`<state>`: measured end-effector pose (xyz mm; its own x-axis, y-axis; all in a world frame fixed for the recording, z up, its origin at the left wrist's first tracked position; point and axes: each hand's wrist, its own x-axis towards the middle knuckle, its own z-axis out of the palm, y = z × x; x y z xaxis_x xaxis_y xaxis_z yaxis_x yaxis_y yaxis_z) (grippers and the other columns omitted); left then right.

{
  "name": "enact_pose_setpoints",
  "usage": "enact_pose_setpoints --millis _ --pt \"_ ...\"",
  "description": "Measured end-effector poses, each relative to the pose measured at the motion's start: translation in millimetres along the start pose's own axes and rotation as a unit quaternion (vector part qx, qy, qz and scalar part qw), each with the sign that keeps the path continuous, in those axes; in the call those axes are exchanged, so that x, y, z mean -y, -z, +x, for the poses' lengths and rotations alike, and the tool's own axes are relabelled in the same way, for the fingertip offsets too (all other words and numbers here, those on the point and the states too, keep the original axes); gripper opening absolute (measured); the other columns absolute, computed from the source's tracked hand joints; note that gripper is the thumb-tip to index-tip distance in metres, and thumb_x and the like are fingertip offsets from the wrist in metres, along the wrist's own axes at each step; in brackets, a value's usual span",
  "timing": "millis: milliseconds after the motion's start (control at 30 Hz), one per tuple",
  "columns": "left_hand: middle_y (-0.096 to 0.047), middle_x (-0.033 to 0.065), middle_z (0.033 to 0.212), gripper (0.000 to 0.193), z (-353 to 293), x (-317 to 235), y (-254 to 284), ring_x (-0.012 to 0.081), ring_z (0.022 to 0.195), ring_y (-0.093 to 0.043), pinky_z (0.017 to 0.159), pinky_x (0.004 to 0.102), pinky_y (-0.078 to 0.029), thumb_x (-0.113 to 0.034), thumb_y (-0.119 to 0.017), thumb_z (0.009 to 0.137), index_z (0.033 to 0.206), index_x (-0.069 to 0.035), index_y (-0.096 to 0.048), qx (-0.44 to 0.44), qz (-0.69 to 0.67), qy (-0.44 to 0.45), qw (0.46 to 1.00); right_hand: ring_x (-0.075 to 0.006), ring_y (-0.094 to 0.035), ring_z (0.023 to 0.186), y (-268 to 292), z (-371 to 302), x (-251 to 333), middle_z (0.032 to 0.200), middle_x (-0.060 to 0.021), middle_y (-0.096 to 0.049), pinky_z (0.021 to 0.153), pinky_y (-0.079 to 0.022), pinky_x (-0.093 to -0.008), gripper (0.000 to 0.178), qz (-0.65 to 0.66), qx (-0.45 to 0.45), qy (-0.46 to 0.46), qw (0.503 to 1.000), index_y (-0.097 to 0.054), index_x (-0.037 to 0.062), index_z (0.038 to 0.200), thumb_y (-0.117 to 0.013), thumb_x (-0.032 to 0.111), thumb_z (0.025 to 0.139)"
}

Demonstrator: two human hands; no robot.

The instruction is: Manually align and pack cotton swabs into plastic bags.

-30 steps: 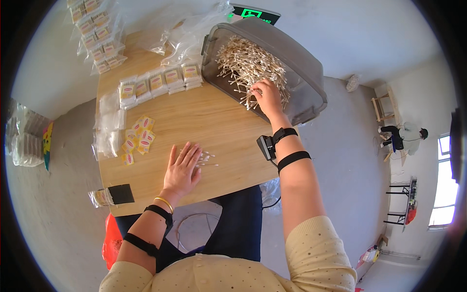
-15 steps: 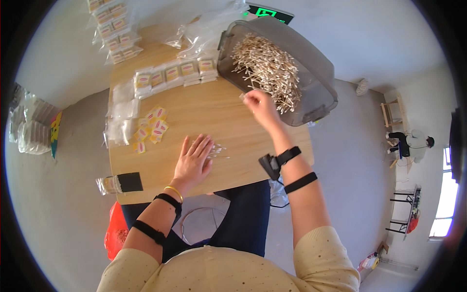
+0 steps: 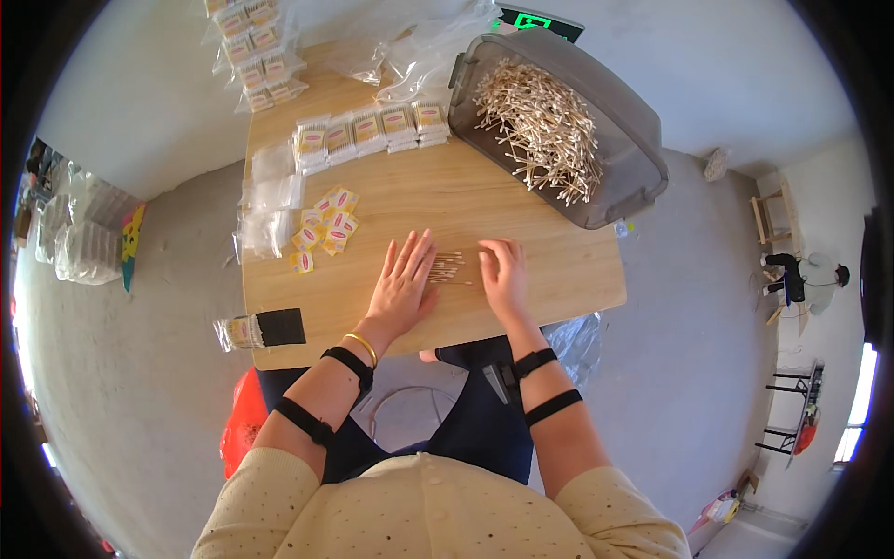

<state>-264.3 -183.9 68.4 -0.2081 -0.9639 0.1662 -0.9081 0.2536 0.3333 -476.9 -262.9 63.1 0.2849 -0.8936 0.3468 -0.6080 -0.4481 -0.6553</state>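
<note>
A small bunch of cotton swabs (image 3: 449, 267) lies on the wooden table between my two hands. My left hand (image 3: 402, 287) rests flat, fingers stretched out, at the left ends of these swabs and partly covers them. Just right of the bunch is my right hand (image 3: 505, 284), its fingers loosely bent and thumb apart, with nothing visible in it. One swab lies by its thumb side. At the far right a grey plastic bin (image 3: 626, 177) stands tilted, holding a large heap of cotton swabs (image 3: 545, 126).
Yellow-and-white cards (image 3: 326, 224) are scattered left of my hands, beside clear plastic bags (image 3: 270, 196). Filled swab packs (image 3: 366, 129) line the table's (image 3: 559, 270) far side, with more stacked (image 3: 256, 56) behind. A black pad (image 3: 281, 327) holds a pack at the left edge.
My right hand has come back from beside the bin to the table near the swabs. My left hand stays flat by them. The whole view has shifted slightly.
</note>
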Motion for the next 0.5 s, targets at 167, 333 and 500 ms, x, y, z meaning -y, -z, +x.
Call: enact_pose_setpoints --millis 167,333,500 --pt "-0.032 0.0132 0.166 0.075 2 4 0 0.0299 0.157 -0.023 0.128 0.0533 -0.016 -0.029 -0.063 0.094 0.158 -0.003 -0.034 0.040 0.017 -0.031 0.999 -0.0391 -0.055 0.120 7 -21 10 0.129 -0.0184 -0.059 0.102 -0.046 -0.0469 0.029 0.011 -0.015 -0.012 1.000 -0.061 0.0037 0.127 -0.056 0.006 0.099" --pt "-0.031 0.0179 0.165 0.072 1 4 -9 0.0321 0.156 -0.023 0.129 0.0496 -0.016 -0.034 -0.057 0.099 0.157 0.000 -0.033 0.019 -0.016 -0.023 0.999 -0.0435 -0.046 0.135 -42 -12 34 0.143 -0.0256 -0.051 0.112 -0.041 -0.0478 0.036 0.108 -0.002 -0.033 0.994 -0.054 0.0001 0.138 -0.049 0.013 0.105" --pt "-0.031 0.0214 0.165 0.074 0 10 -18 0.0336 0.156 -0.023 0.129 0.0487 -0.016 -0.040 -0.054 0.101 0.157 0.003 -0.033 0.020 0.016 -0.034 0.999 -0.0438 -0.043 0.139 -79 -1 57 0.147 -0.0260 -0.047 0.115 -0.039 -0.0468 0.039 0.197 0.003 -0.020 0.980 -0.051 -0.0011 0.141 -0.044 0.016 0.107"
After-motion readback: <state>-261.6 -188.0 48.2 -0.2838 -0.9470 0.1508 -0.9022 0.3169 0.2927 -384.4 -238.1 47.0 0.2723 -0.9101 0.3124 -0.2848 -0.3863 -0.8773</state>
